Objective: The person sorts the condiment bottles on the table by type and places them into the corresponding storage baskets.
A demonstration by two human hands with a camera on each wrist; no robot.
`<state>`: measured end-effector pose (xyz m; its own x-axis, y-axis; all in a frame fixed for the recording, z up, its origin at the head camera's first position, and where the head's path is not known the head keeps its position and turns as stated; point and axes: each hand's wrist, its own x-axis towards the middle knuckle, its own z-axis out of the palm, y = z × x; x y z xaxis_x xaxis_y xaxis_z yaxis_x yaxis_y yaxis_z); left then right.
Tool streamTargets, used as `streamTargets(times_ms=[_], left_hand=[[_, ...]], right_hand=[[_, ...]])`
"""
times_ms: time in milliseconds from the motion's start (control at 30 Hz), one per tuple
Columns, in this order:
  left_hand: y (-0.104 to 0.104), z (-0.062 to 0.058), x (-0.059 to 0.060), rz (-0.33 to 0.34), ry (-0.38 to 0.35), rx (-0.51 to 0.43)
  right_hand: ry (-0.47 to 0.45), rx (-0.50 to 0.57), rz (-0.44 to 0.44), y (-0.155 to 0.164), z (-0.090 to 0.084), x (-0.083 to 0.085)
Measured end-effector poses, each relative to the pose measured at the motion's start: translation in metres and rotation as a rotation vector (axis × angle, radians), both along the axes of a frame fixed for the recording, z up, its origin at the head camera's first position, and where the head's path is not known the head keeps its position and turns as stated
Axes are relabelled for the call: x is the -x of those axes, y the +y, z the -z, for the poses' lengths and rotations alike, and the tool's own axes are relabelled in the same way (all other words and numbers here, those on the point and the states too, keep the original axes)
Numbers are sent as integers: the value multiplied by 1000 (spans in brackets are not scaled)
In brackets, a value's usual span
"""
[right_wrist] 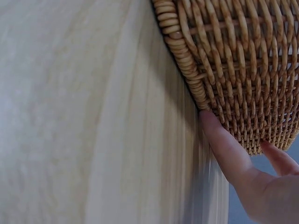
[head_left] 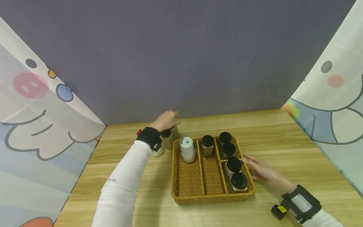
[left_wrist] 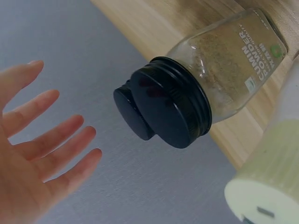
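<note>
**Basket steadied on the right, reach to the loose jars on the left**

Nearest: right hand (head_left: 262, 171), fingers straight and flat on the light wooden tabletop (head_left: 283, 142), fingertips (right_wrist: 219, 135) pressed against the outer wall of the square woven wicker basket (head_left: 187, 198). Holds nothing; placed there, by the look of it, to brace the basket against sliding.

Inside the basket, sorted by divider: two black-lidded glass jars (head_left: 239, 183) in the near right compartment, two more black-capped jars (head_left: 227, 145) in the far right one, a single brown-filled jar with black lid (head_left: 207, 145) at the far end of the middle lane, and a white plastic bottle with grey cap (head_left: 187, 149) at the far end of the left lane. Near parts of both lanes bare wicker.

Farther off, outside the far left corner of the basket: a glass jar of cumin powder with black screw lid (left_wrist: 205, 79), a second black lid just behind it, a pale white-capped bottle (left_wrist: 266, 186) beside them, all standing on the table near the grey backdrop.

Left hand (head_left: 167, 119) over these jars, fingers (left_wrist: 51, 140) spread and relaxed in the wrist view, close to the cumin jar but gripping nothing
</note>
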<state>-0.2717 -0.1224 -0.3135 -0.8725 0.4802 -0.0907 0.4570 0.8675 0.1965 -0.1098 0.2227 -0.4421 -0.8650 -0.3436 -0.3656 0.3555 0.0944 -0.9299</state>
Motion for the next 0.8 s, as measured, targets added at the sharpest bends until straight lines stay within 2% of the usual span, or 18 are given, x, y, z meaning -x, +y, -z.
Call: streamTargets(times_ms=[533,800], left_hand=[[-4,12,12,-33,-77,-2],[-7,16,14,-52,-113,1]], right_hand=[[9,18,-9,2,2,0],[14,21,-13,2,1,-1]])
